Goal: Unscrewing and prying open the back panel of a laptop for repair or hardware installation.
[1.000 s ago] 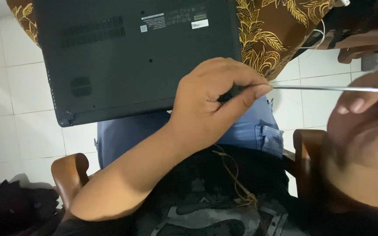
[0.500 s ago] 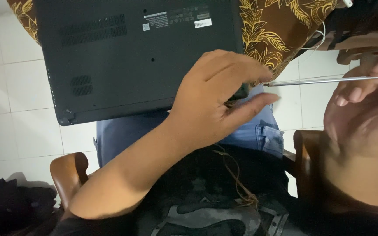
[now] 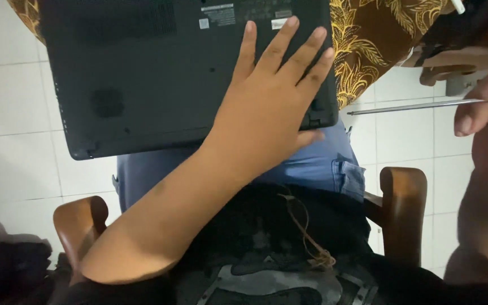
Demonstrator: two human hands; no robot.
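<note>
Closest in, two wooden chair arms (image 3: 405,209) flank the person's lap, blue jeans (image 3: 323,164) showing between them. Just beyond, the left hand (image 3: 269,107) lies flat with fingers spread on the dark underside of an upturned laptop (image 3: 142,73) resting across the knees. Off at the right edge, the right hand (image 3: 484,104) grips a thin metal screwdriver shaft (image 3: 413,105), its tip clear of the laptop. Farther off lie patterned brown-gold fabric (image 3: 368,45) and white tile floor (image 3: 7,113).
</note>
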